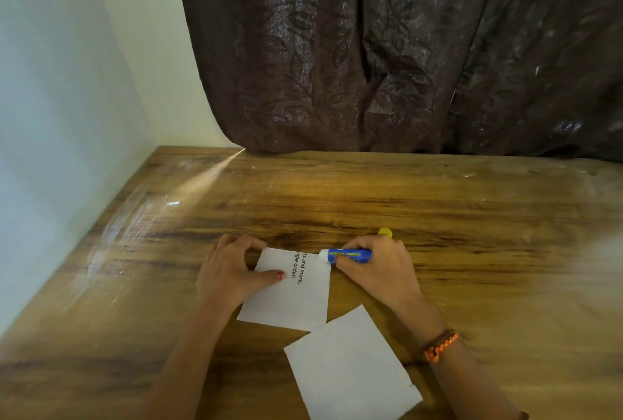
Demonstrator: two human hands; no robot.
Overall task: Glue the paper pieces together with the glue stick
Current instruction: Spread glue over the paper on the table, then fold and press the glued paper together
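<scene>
A white paper piece with printed black text [290, 298] lies on the wooden table [337, 197]. My left hand [232, 271] presses on its left edge, thumb flat on the sheet and fingers at the far corner. My right hand [377, 268] grips a blue glue stick [347, 256] lying sideways, its white tip touching the paper's far right corner. A second, blank white paper piece [350, 369] lies nearer to me, its corner just touching the first sheet. A yellow cap [385, 232] sits on the table behind my right hand.
A dark brown leaf-patterned curtain [404, 48] hangs along the table's far edge. A pale wall [67, 116] borders the table on the left. Bare wood stretches to the right and far side.
</scene>
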